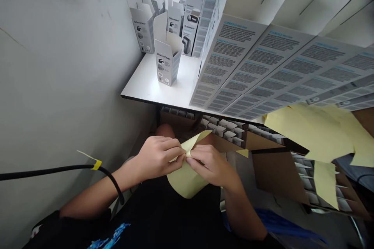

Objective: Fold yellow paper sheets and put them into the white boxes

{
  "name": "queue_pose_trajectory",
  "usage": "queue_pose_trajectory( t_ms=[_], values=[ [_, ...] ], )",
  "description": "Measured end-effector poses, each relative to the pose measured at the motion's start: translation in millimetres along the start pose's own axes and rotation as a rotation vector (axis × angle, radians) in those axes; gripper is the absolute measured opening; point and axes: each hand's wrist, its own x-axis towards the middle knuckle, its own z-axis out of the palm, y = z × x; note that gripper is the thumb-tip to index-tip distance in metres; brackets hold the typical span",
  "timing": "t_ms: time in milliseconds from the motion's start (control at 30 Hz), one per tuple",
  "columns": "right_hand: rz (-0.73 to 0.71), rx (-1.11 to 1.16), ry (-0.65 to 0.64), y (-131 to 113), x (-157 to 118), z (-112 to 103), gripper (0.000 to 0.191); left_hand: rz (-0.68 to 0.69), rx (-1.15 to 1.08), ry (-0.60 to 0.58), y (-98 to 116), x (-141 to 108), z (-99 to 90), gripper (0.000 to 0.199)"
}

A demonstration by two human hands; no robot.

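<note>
A curved yellow sheet (188, 181) is held above my lap, its upper corner pointing up and to the right. My left hand (163, 156) pinches it from the left, and my right hand (209, 163) pinches it close beside, with the fingertips of both hands nearly meeting at a fold. Beyond them, an open-topped SilverCrest box (167, 64) stands upright on the white table (143, 81).
More open boxes (143, 29) stand behind it, by the wall. Tall rows of printed boxes (233, 58) fill the table's right side. Yellow sheets (321, 132) hang over the edge. Cartons of boxes (223, 128) sit below. A black cable (58, 169) crosses my left forearm.
</note>
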Motion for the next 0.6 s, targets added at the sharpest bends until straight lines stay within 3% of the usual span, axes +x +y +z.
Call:
queue_pose_trajectory(
  t_ms=[167, 367, 600],
  values=[
    [0.005, 0.018, -0.003, 1.0, -4.7, -0.5, 0.036, -0.05, -0.111, -0.031, -1.8, -2.0, 1.4, 0.01],
    [0.023, -0.109, -0.068, 5.2, -9.7, 1.0, 0.033, 0.012, -0.058, -0.122, -3.0, -4.6, 2.6, 0.019],
    [0.056, -0.119, 0.009, 6.3, -15.7, 7.8, 0.037, 0.044, 0.003, -0.053, -0.4, -2.9, 7.8, 0.014]
  ],
)
